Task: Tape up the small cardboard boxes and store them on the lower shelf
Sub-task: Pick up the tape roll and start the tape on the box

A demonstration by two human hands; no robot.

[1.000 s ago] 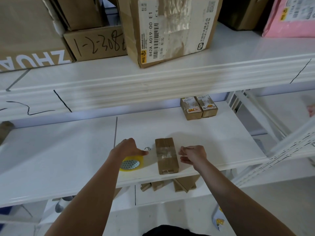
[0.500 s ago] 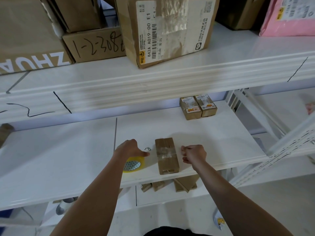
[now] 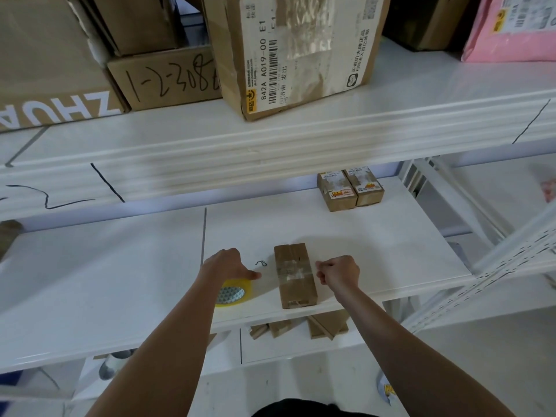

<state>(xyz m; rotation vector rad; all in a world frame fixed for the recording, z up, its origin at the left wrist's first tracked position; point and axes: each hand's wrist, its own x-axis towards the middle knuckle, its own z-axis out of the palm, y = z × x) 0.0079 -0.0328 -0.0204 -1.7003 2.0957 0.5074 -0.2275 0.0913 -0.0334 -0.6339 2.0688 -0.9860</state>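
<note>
The small oblong brown cardboard box lies flat near the front edge of the white middle shelf board, with a strip of clear tape across its top. The right hand is just beside the box's right side, fingers curled in and fingertips pressed together as if pinching the tape's end, though the tape itself is too faint to confirm. The left hand grips the yellow roll of clear packing tape resting on the board just left of the box, thumb pointing toward it.

The taping step seems to be in hand: a band is being laid over the box. Next, the strip likely needs tearing off and pressing down the sides before the box goes down to the lower shelf, where a few brown cardboard pieces already lie.

Two small taped, labelled boxes stand side by side at the back of the board, well apart. Large brown cartons fill the upper shelf. Nothing appears to block the way down.
</note>
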